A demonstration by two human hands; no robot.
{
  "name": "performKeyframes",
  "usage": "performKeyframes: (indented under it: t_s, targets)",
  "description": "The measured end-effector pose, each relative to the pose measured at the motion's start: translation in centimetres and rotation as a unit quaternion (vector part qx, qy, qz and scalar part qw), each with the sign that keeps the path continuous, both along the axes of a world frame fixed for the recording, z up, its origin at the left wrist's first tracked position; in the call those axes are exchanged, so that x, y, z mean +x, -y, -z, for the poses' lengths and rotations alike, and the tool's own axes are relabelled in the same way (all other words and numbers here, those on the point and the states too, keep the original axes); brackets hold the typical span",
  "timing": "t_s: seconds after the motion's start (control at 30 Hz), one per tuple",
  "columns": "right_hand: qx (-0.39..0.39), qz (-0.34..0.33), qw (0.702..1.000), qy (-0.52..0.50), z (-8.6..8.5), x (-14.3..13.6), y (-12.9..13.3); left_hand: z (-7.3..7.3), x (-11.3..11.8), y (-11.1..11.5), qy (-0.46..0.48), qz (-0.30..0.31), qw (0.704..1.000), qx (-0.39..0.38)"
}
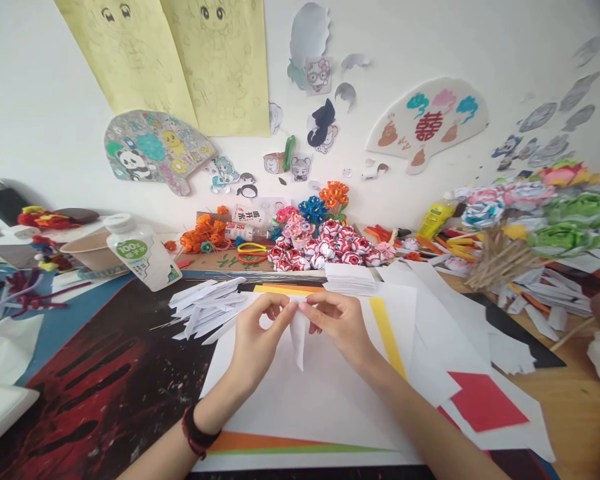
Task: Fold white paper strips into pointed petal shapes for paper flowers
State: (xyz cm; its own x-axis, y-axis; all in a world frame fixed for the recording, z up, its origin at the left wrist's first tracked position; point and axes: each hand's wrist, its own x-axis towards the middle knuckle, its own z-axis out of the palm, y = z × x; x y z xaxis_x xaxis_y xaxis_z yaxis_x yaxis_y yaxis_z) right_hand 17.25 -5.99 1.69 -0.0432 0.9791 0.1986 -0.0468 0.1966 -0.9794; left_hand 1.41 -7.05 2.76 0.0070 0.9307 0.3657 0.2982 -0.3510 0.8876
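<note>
My left hand (260, 333) and my right hand (340, 327) meet above a stack of white paper sheets (300, 413). Thumb and fingers of both pinch the top end of a narrow white paper strip (297, 343), which hangs down between them to a point. Behind my left hand lies a loose pile of folded white paper strips (207, 303). Beyond my right hand stands a neat stack of small white paper pieces (350, 279). A yellow paper strip (387, 337) lies on the sheets beside my right hand.
Red-and-white paper flowers (330, 247) and orange flowers (205, 230) line the wall side. A white bottle (143, 257) stands at the left, a yellow bottle (436, 219) at the back right. Red paper (487, 400) lies at the right. Decorated fans (427, 127) hang on the wall.
</note>
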Motion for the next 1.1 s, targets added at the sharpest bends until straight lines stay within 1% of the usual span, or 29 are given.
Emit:
performKeyframes:
  t_s: [0.4,0.73,0.97,1.03,1.1]
  targets:
    - [0.000,-0.007,1.000,0.003,-0.03,0.00,0.04,0.01,0.00,-0.05,-0.012,-0.006,1.000,0.003]
    - [0.005,-0.025,1.000,0.002,0.00,0.06,0.09,0.00,-0.02,0.10,0.009,0.008,1.000,-0.005]
    - [0.015,-0.039,0.999,0.002,-0.06,0.06,0.05,-0.04,-0.03,0.10,-0.001,-0.003,1.000,-0.004]
    - [0.020,-0.053,0.998,0.007,-0.19,0.18,0.00,-0.15,-0.07,-0.06,0.000,0.007,1.000,-0.005]
    - [0.025,-0.069,0.997,0.006,-0.35,0.35,-0.03,-0.30,-0.15,-0.22,0.005,0.036,0.999,-0.014]
